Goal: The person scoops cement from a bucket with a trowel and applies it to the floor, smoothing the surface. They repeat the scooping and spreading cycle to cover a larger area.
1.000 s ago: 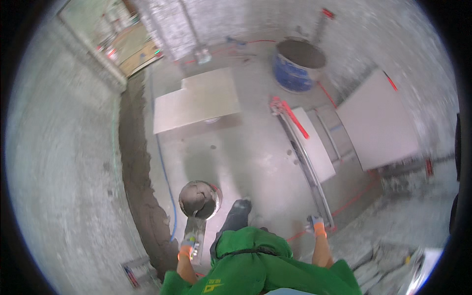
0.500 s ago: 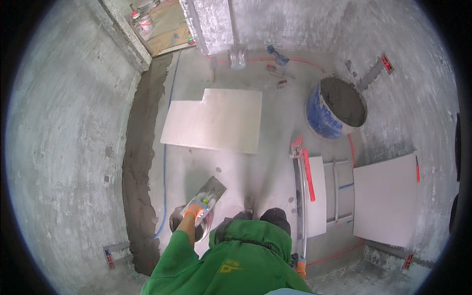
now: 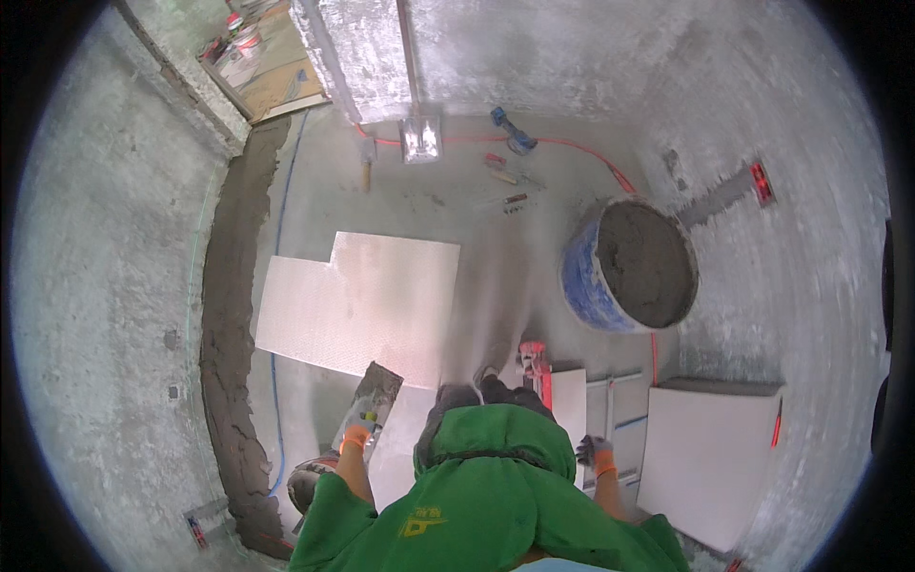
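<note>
Grey trowel [image 3: 383, 383] in the gloved left hand [image 3: 358, 419]

Nearest, a green garment [image 3: 477, 505] fills the lower middle; it carries yellow print [image 3: 422, 521], a small emblem with characters. Left of it stands a small bucket [image 3: 309, 481], partly hidden by the sleeve. The left hand is just beyond this bucket, its fingers closed around the trowel's handle; the flat blade points away and overlaps, in view, the near edge of a pale notched tile [image 3: 372, 305]. Whether the two touch cannot be told. On the right, the gloved right hand [image 3: 596, 454] is near a metal frame [image 3: 611, 410]; its fingers look slightly bent, and whether they grip anything cannot be told. Right of the frame is a broad pale slab [image 3: 710, 467]; left of it, a narrow pale tile [image 3: 569, 396] with a red tool [image 3: 535, 362] just beside.

Farther off, a blue bucket [image 3: 579, 272] holds grey mortar [image 3: 648, 262]; any lettering on its scuffed side is too unclear to read. Along the left wall [image 3: 124, 286] runs a mortar strip [image 3: 229, 286], a blue cord [image 3: 277, 410] near it. Toward the far wall [image 3: 534, 57] lies a blue power tool [image 3: 515, 132]. Through the far-left doorway [image 3: 267, 76] stands a red-and-white tub [image 3: 248, 40], its markings too small to read.
</note>
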Tool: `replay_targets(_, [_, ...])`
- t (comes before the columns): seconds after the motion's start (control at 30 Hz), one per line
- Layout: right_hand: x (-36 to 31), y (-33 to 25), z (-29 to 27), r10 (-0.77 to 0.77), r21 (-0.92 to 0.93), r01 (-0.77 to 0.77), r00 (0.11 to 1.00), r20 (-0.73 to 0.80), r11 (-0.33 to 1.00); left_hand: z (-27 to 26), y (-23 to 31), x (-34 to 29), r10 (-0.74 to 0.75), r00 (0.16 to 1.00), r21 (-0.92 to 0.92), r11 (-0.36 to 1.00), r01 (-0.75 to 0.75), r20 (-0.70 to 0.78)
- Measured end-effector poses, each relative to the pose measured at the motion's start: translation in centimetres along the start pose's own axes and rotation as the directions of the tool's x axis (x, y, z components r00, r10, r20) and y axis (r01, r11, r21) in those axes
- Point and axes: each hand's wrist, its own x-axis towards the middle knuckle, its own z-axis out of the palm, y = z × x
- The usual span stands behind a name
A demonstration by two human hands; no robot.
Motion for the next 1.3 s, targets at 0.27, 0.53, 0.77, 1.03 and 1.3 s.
replay_targets(0.27, [6.1, -30.2, 5.0, -0.310, -0.165, 0.317, 0.948, 0.070, 0.934, 3.5, 9.1, 4.8, -0.400, 0.861, 0.103, 0.916, 0.388, 0.314])
replay_targets(0.53, [21.4, -43.3, 10.1, -0.134, -0.349, 0.126, 0.991, -0.001, 0.929, 2.5, 21.1, 22.0, -0.570, 0.713, 0.117, 0.807, 0.579, 0.409])
replay_targets(0.77, [36.4, -56.1, 17.4, -0.066, -0.776, 0.074, 0.997, 0.042, 0.626, -7.3, 34.5, 34.8, -0.463, 0.867, -0.129, 0.863, 0.488, 0.185])
replay_targets(1.03, [29.1, -77.3, 59.6, -0.041, -0.838, 0.545, 0.838, 0.544, 0.029, -14.3, 43.2, 36.8, -0.649, 0.761, -0.563, 0.621, 0.546, 0.022])
replay_targets(1.3, [33.9, -71.4, 99.0, 0.140, -0.269, 0.654, 0.502, 0.853, -0.707, -13.8, 46.2, 44.5, -0.871, 0.421, -0.686, 0.146, 0.713, 0.252])
